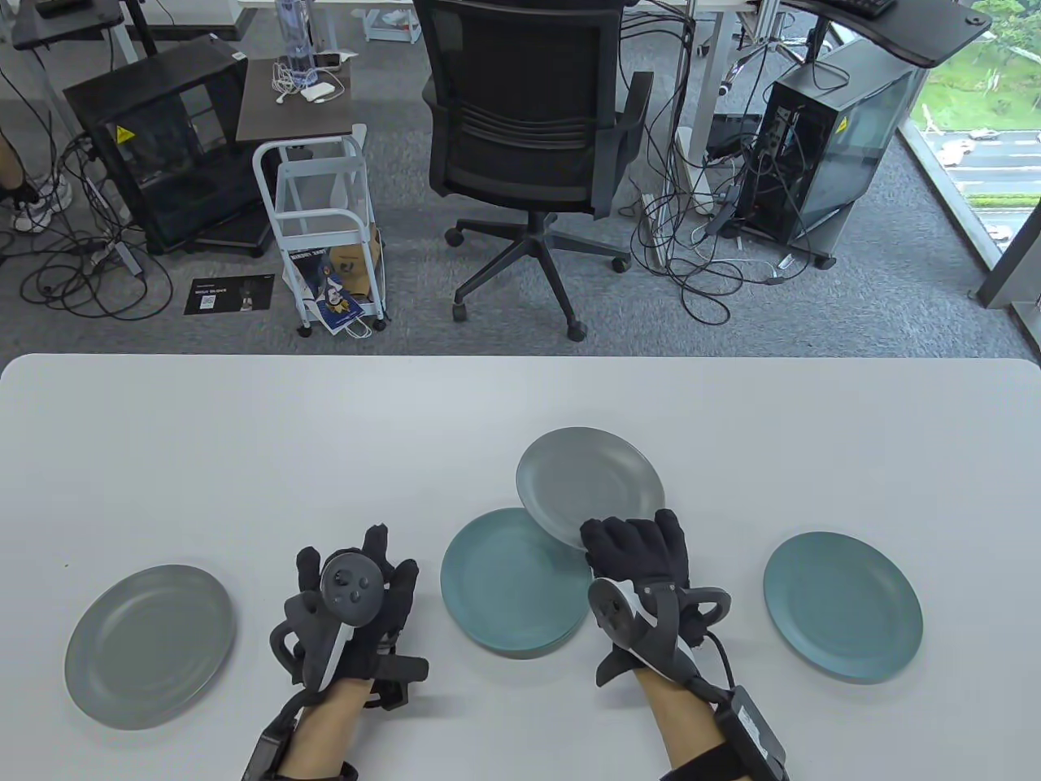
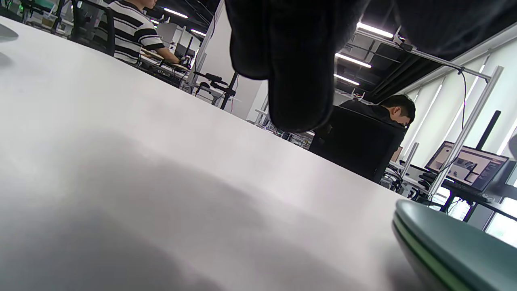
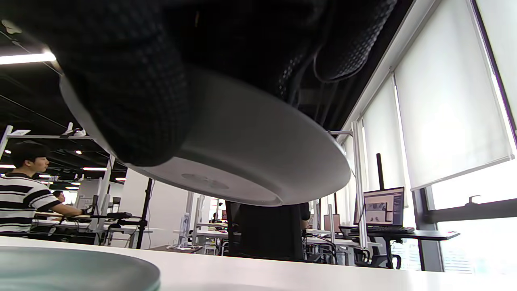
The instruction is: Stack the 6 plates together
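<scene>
Right hand [image 1: 638,549], black sensor glove: grips the near rim of a round matte grey plate [image 1: 590,485]. Plate held off the white table [image 1: 244,455], tilted, its near-left edge overlapping the far-right part of a teal stack. Right wrist view confirms the lift: grey plate's underside [image 3: 226,161] seen from below, with gloved fingers [image 3: 133,101] wrapped under its rim and the tabletop well beneath.

Teal stack [image 1: 514,584]: round teal plates piled at table centre, between the two hands. Left wrist view shows at least two layered rims [image 2: 436,246] at the stack's edge; exact count cannot be told.

Left hand [image 1: 350,606]: lies palm-down over the table just left of the teal stack, fingers spread and empty, touching no plate. Whether the palm rests on the surface cannot be told.

Two single plates lie flat, well apart from the stack: a round grey plate [image 1: 150,645] at the near left, a round teal plate [image 1: 842,606] at the near right.

Beyond the table's far edge: a black mesh office chair [image 1: 529,138] on grey carpet.
</scene>
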Demonstrator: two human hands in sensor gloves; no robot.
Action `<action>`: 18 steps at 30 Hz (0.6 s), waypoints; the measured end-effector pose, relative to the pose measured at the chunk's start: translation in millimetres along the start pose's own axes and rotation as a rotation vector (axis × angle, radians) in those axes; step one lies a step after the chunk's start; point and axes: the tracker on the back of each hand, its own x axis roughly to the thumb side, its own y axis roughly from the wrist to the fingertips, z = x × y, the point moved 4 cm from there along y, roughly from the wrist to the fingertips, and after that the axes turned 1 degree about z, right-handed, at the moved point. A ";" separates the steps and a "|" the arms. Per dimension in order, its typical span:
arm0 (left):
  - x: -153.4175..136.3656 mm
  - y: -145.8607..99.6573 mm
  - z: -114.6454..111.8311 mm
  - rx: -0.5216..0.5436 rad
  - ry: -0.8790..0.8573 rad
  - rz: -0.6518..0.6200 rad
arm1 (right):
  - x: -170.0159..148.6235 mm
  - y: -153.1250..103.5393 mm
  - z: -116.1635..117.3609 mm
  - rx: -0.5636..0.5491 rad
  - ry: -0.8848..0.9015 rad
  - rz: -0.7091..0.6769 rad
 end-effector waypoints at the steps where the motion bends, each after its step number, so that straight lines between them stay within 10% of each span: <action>1: -2.2 1.0 0.7 -0.007 -0.026 0.021 | 4.3 -0.4 -1.3 -0.004 0.017 -0.012; 18: -21.8 8.6 -4.5 -0.179 -0.434 0.155 | 58.7 -2.7 -11.9 0.001 0.130 -0.205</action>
